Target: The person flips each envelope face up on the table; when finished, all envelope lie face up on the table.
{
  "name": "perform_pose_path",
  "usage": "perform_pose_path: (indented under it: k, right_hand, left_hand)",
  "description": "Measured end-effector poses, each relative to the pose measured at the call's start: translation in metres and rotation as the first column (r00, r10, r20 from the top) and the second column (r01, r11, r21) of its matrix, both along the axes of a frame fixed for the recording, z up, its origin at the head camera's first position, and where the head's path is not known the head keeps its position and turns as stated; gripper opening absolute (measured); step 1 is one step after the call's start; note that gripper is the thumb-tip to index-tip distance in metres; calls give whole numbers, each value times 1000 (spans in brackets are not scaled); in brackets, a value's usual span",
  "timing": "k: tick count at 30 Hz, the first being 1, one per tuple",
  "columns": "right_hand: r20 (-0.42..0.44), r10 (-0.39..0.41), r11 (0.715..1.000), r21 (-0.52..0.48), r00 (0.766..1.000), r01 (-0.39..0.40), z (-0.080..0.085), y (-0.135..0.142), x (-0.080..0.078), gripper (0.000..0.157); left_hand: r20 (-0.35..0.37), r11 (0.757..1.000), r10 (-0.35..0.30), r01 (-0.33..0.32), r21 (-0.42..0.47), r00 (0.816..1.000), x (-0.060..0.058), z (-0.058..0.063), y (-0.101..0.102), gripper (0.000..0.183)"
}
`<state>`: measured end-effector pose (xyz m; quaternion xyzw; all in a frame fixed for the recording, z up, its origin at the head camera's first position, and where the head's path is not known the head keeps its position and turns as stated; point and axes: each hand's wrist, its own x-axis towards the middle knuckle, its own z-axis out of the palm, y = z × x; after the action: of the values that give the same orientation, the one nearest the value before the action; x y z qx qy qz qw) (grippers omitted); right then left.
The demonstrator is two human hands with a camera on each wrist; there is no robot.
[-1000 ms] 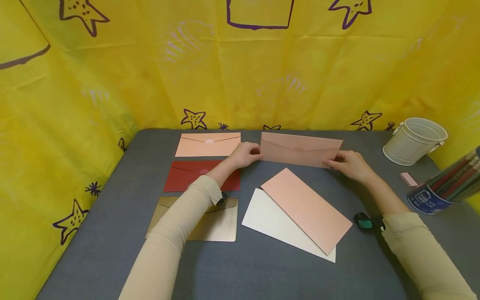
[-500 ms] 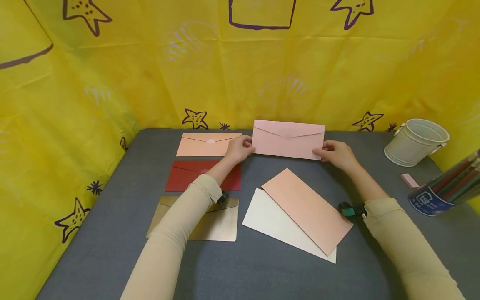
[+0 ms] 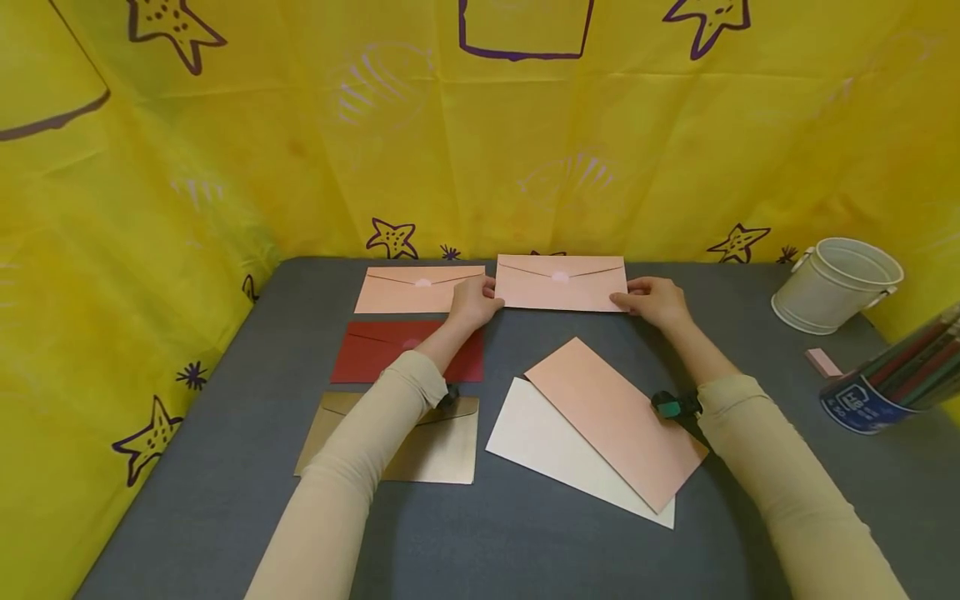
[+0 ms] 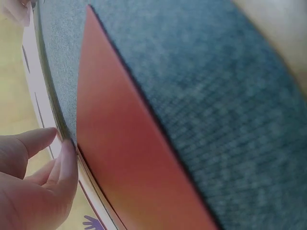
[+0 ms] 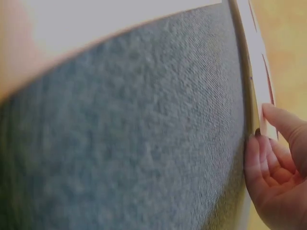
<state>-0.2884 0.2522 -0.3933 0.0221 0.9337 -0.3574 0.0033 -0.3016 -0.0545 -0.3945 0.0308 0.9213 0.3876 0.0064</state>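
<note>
1. Pale pink envelope [image 3: 558, 287], flap face showing: it is over the far part of the surface [image 3: 525, 554], between the left hand [image 3: 474, 304] and the right hand [image 3: 662, 302].
2. Both grasp it: the left pinches its left end, the right pinches its right end, thumb on the face.
3. Its long axis runs left to right, nearly parallel with the far edge and roughly in line with the peach envelope [image 3: 393, 296] just to its left.
4. The narrow gap between those two seems the relation that matters most; the left hand is nearer it.
5. I cannot tell whether the lower edge touches down.
</note>
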Motion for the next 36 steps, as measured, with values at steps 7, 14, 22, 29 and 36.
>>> perform_pose_path:
  k: [7, 14, 22, 29, 36]
  right_hand:
    - [9, -11, 1000, 16, 1000, 11, -3, -3, -1, 54]
    - [-2, -19, 999, 27, 1000, 19, -4, -5, -2, 53]
    - [-21, -11, 998, 62, 1000, 13, -3, -8, 1, 50]
    - [-41, -1, 996, 88, 999, 4, -3, -9, 1, 48]
    - [-37, 9, 993, 119, 999, -4, -4, -9, 1, 50]
  left_hand:
    - [-31, 998, -21, 19, -61, 999, 4, 2, 2, 35]
    - [-45, 996, -28, 24, -89, 999, 6, 2, 4, 8]
    - [-82, 986, -74, 60, -152, 994, 7, 3, 5, 24]
    - [-64, 980, -95, 81, -184, 993, 8, 1, 7, 21]
    - [-86, 959, -145, 119, -256, 986, 10, 1, 9, 18]
